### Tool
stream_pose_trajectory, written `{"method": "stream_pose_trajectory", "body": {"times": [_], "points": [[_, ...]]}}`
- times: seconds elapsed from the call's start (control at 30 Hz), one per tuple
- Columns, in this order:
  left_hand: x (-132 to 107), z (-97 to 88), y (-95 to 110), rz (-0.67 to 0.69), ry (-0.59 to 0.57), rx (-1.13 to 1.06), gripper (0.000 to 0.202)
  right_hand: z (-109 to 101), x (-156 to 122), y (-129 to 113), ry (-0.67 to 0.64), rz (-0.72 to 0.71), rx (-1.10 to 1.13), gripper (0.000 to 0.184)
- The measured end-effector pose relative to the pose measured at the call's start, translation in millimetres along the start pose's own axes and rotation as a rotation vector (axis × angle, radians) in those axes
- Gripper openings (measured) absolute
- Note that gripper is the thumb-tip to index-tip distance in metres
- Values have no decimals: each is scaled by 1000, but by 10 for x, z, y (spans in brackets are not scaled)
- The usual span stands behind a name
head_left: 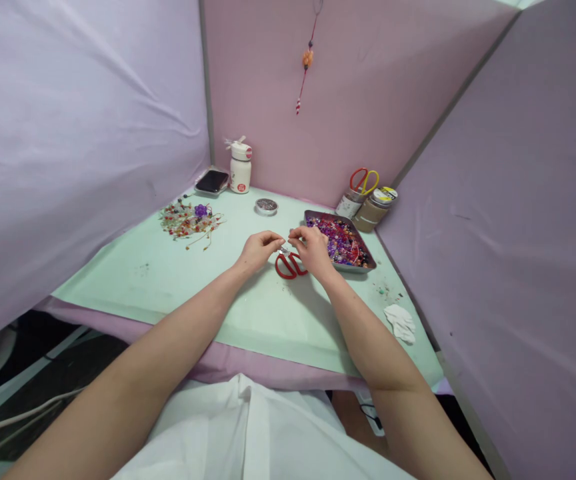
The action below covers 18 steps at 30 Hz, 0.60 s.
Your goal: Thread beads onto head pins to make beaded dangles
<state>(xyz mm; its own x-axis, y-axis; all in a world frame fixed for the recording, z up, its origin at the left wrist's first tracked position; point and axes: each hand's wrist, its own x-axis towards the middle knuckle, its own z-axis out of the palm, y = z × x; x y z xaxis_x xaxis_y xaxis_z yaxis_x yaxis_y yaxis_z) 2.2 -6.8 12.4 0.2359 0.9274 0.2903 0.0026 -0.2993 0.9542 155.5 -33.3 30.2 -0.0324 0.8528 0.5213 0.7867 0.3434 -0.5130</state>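
Note:
Both my hands are stretched out over the pale green table (178, 287), close together above a pair of red-handled scissors (289, 265) lying flat. My left hand (259, 250) is pinched at the fingertips. My right hand (312, 248) is pinched too, facing it. Between the fingertips is something tiny, too small to make out. Just right of my right hand sits a metal tray (318, 215) full of purple, pink and red beads (341, 241).
A heap of beaded pins (188, 220) lies at the back left. Behind it are a phone (211, 181), a white bottle (241, 167) and a small round tin (267, 207). Two jars (368, 207) with scissors stand at the back right. A crumpled tissue (401, 323) lies at the right edge.

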Motion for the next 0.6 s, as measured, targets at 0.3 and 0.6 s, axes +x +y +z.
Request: {"method": "stream_pose_trajectory", "body": {"times": [0.3,0.6], "points": [[-4,0,-12,5,-24,1,20,-19,8,-21,-40,63,159,15],[18,-10,-47,-48,-50,-47,27,-13,11,1,-45,-31,123,10]]}}
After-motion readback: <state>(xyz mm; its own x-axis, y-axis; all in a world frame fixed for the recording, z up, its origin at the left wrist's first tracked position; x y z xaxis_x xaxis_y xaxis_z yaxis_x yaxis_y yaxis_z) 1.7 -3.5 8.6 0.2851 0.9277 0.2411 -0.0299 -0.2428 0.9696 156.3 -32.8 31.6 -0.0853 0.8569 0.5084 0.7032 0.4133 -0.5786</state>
